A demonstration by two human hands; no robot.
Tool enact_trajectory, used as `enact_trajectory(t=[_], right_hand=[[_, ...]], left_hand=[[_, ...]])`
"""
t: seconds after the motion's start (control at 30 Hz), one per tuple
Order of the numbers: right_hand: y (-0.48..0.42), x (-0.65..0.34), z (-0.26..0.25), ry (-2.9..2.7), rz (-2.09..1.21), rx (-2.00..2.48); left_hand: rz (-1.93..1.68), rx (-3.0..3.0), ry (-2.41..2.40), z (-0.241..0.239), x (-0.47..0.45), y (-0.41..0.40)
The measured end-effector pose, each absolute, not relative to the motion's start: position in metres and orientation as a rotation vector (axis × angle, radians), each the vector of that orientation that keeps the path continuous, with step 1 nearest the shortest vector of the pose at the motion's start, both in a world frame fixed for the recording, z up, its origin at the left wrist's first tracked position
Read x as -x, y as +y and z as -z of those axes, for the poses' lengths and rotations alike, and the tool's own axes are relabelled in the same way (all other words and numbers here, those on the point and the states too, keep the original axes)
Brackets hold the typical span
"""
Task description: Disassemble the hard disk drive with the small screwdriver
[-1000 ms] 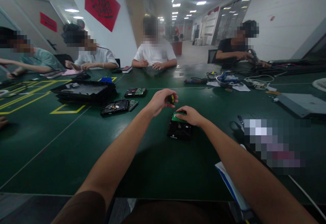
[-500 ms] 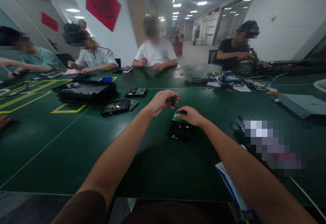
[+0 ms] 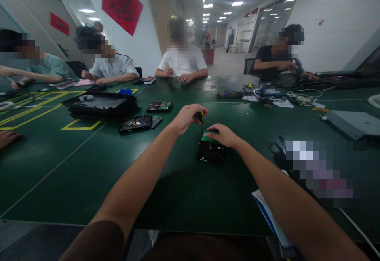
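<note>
A black hard drive (image 3: 210, 152) with a green circuit board (image 3: 210, 136) at its far end lies on the green table in front of me. My right hand (image 3: 221, 134) rests over the board's right side, thumb and fingers gripping the drive's far end. Above and just left of the drive, my left hand (image 3: 191, 117) is closed round a small black-and-yellow tool (image 3: 201, 115); most of it is hidden by the fingers, so its exact kind does not show.
Left of my hands lie another hard drive (image 3: 159, 107), an opened drive (image 3: 135, 124) with a loose circuit board (image 3: 156, 122), and a black tray (image 3: 102, 104). Cables (image 3: 268, 94) and a grey metal box (image 3: 354, 123) are on the right. Several people sit round the table.
The left hand has turned slightly, and more of the yellow on its tool shows. The right hand stays on the hard drive. The whole view has shifted a little.
</note>
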State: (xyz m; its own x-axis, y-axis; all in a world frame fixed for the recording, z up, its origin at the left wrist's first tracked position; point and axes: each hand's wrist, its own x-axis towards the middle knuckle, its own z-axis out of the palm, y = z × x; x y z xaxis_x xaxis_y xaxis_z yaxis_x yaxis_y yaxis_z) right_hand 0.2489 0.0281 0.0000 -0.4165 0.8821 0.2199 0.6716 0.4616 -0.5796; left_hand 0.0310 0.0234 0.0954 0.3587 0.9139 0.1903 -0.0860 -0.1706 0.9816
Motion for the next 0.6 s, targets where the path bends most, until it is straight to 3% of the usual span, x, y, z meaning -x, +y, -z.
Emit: enact_trajectory(t=[0.33, 0.6], right_hand=[[0.0273, -0.2483, 0.0012, -2.21, -0.554, 1.28], [0.0294, -0.2478, 0.0034, -2.189, -0.566, 1.28]], left_hand=[[-1.071, -1.224, 0.672, -0.0898, -0.0378, 0.0217], [-1.093, -1.449, 0.814, -0.0941, -0.0339, 0.023]])
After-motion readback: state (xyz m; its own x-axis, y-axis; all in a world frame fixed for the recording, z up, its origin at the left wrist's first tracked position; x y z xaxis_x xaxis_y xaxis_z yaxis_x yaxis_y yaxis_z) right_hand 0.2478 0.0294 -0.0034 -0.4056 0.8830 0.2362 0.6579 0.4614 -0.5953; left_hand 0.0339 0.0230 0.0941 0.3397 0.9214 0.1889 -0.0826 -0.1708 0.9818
